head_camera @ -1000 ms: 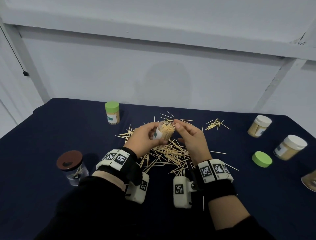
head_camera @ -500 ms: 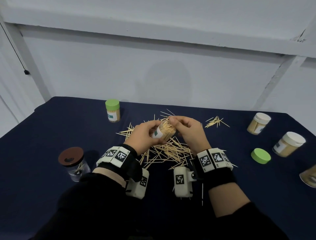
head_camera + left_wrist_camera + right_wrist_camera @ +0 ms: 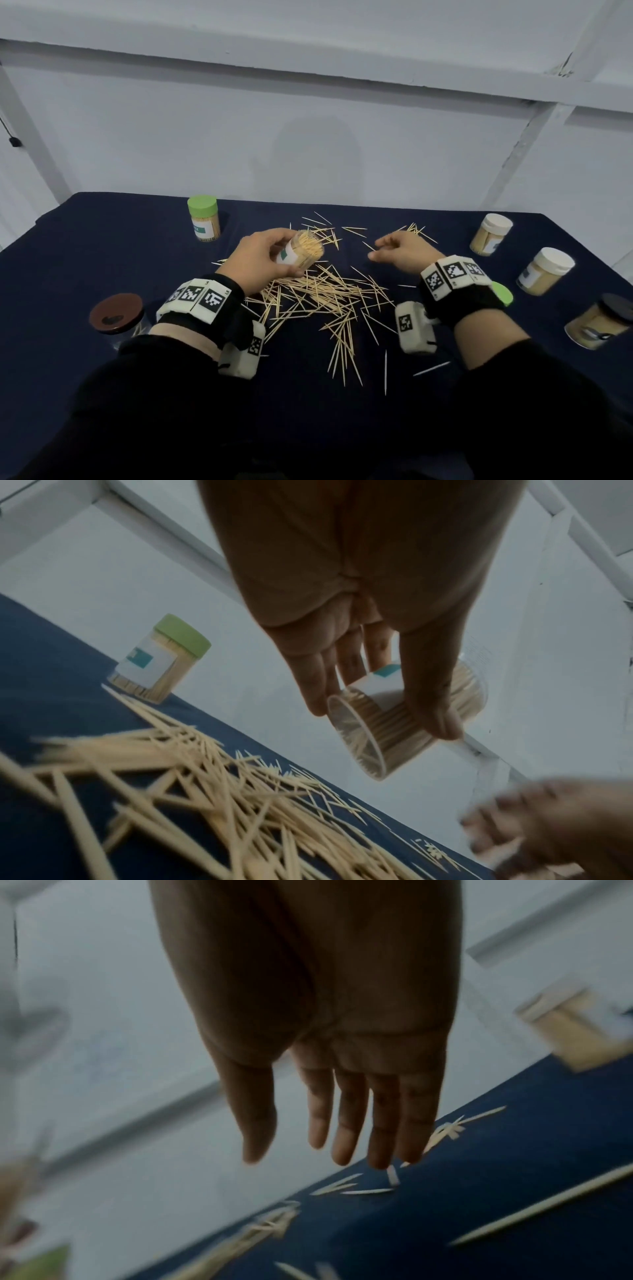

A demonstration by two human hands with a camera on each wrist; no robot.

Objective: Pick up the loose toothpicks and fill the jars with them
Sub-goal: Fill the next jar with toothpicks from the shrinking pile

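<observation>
Two hands were at work above a dark blue cloth (image 3: pixel 102 260). The left hand (image 3: pixel 260 260) gripped an uncapped clear jar (image 3: pixel 301 253), fingers and thumb curled round its labelled wall; the jar was tilted, mouth toward the person's right, and was packed with toothpicks. It was held just above the far edge of the main pile of loose toothpicks (image 3: pixel 318 298), which lay spread on the cloth between the two wrists. The right hand (image 3: pixel 404 253) hovered apart from the jar, fingers (image 3: pixel 346 1123) loosely extended and holding nothing, over a few scattered picks; a smaller cluster of toothpicks (image 3: pixel 414 229) lay just beyond it. A green-lidded jar (image 3: pixel 203 222) stood upright at the far left, full. A brown-lidded jar (image 3: pixel 116 317) stood near the left wrist. Two white-lidded jars (image 3: pixel 491 234) (image 3: pixel 546 270) and a dark-lidded jar (image 3: pixel 603 325) stood along the right side. A loose green lid (image 3: pixel 501 293) lay partly hidden behind the right wrist.
</observation>
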